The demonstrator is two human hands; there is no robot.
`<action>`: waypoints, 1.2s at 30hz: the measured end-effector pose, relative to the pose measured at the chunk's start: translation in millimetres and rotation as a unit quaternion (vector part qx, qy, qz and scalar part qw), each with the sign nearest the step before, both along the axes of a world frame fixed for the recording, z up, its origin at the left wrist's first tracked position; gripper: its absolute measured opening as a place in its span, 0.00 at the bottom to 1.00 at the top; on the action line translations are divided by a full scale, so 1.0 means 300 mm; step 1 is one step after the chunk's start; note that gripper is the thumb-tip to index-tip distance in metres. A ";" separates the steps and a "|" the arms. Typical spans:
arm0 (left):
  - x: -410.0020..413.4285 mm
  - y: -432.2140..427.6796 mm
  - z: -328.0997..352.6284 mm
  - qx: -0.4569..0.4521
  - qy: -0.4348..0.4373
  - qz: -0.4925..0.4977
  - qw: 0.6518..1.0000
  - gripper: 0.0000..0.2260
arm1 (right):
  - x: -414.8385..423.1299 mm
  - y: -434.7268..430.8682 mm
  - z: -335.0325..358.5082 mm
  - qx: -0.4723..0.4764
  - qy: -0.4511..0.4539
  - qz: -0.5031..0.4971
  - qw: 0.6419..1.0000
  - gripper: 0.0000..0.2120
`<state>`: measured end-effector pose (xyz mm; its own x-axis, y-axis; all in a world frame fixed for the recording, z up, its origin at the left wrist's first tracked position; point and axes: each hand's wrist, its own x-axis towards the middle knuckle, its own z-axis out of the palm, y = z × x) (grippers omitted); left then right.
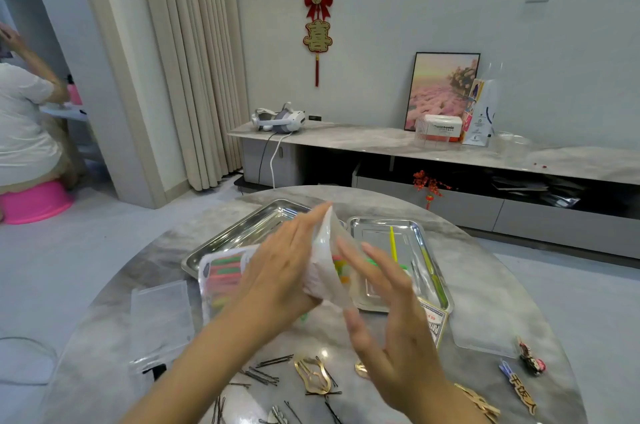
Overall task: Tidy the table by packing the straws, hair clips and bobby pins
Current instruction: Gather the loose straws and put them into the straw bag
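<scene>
Our left hand (287,267) holds the straw bag (221,276), thumb under it; our right hand (384,312) is spread, fingers straight, just beside the bag's mouth.

Grey marble-veined table (485,285), both trays (249,227) shiny silver. Straws (225,273) in the milky-white bag (325,250) are pink, green, orange; yellow straw (393,243) in the right tray (377,236). Front-edge pins (263,375) black, clip (313,377) gold.
</scene>
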<state>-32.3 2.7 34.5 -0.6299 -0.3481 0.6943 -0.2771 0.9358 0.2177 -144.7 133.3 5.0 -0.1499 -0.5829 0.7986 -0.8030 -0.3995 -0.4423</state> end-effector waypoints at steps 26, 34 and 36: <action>-0.062 -0.699 -0.257 -0.045 -0.455 -0.010 0.889 0.40 | -0.473 -0.275 -0.373 0.530 -0.054 -0.285 0.797 0.23; -0.104 -0.706 -0.330 0.043 -0.598 -0.003 0.800 0.54 | -0.526 -0.427 -0.391 0.504 -0.026 -0.338 0.794 0.26; -0.109 -0.714 -0.319 0.078 -0.614 -0.005 0.786 0.58 | -0.524 -0.442 -0.398 0.487 -0.028 -0.348 0.801 0.23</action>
